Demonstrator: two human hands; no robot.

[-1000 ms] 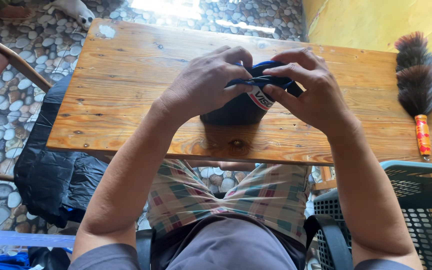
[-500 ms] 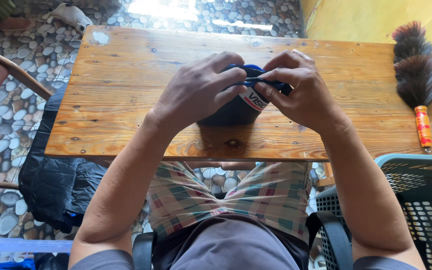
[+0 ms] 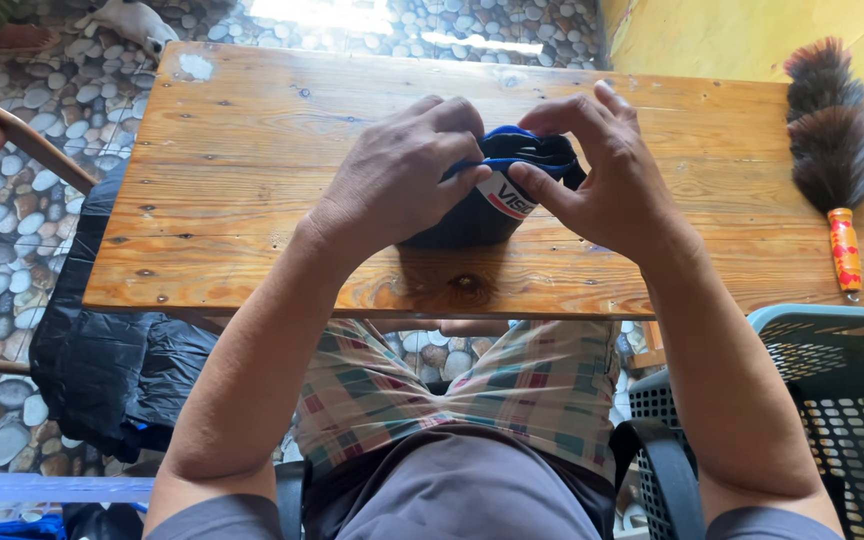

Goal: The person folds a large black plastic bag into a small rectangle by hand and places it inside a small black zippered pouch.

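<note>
A dark blue folded garment (image 3: 492, 205) with a white and red waistband patch lies bundled on the wooden table (image 3: 252, 150), near its front edge. My left hand (image 3: 397, 180) covers its left side, fingers curled over the top and pinching the fabric. From the right, my right hand (image 3: 602, 175) grips the bundle, thumb pressed on the waistband patch. Most of the garment is hidden under both hands.
A feather duster (image 3: 832, 150) with an orange handle lies at the table's right end. A teal plastic basket (image 3: 832, 400) stands at the lower right. Black cloth (image 3: 102, 370) drapes off a chair at the left. The floor is pebbled stone.
Both hands have kept working the bundle in place; the fingers have shifted slightly and the white patch shows more between the thumbs.
</note>
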